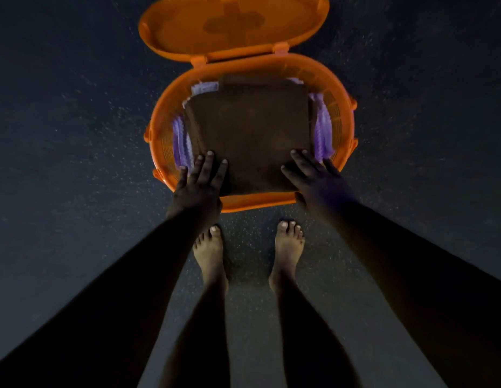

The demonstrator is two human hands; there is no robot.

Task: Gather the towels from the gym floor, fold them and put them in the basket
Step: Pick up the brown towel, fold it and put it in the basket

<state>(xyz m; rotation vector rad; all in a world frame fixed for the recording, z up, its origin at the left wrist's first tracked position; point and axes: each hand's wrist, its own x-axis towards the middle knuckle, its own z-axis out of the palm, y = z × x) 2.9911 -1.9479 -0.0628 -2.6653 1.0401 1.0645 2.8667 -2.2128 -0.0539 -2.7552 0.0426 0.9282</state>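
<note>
- Left hand (200, 182): fingers straight and spread, flat on the near left corner of the folded dark brown towel (250, 130); nothing gripped
- Right hand (313, 177): fingers extended, flat on the near right corner of the same towel; nothing gripped
- Towel: lies atop purple cloth (322, 135) inside the oval orange plastic basket (337, 113); hinged orange lid (232, 23) open behind
- Basket: on dark speckled floor (75, 135); bare feet (210, 253) just beside its near rim
- No legible writing or brand

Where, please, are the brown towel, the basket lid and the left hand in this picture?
brown towel (250, 127), head view, middle of its folded top face.
basket lid (232, 23), head view, centre of the open lid's inside.
left hand (200, 189), head view, back of the hand.
</note>
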